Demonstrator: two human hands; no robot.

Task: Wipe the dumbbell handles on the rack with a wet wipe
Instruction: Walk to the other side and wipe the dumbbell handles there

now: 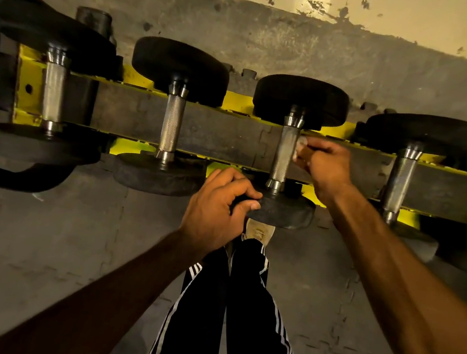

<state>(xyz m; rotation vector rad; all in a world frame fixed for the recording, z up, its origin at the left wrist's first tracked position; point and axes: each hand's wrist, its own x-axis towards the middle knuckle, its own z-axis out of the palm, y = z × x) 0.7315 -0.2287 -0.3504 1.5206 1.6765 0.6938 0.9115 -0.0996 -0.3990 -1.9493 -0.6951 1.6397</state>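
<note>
My right hand is curled around a bunched wet wipe, pinching it against the right flank of the knurled steel handle of the dumbbell straight in front of me. My left hand grips that dumbbell's near rubber head, fingers and thumb curled over its edge, which I judge is to stop it rolling in the yellow rack. The handle's long axis runs away from me, from the head under my left hand to the far head beyond my right knuckles. So the stroke that counts goes along that line, with the wipe wrapped around the bar to reach the side facing my left hand. The right hand is the one at the handle; the left sits nearer me. A second handle and a far-left handle lie left of my left hand, and a right-side handle lies beyond my right wrist, all parallel to this one. Whether those are already wiped I cannot tell.
</note>
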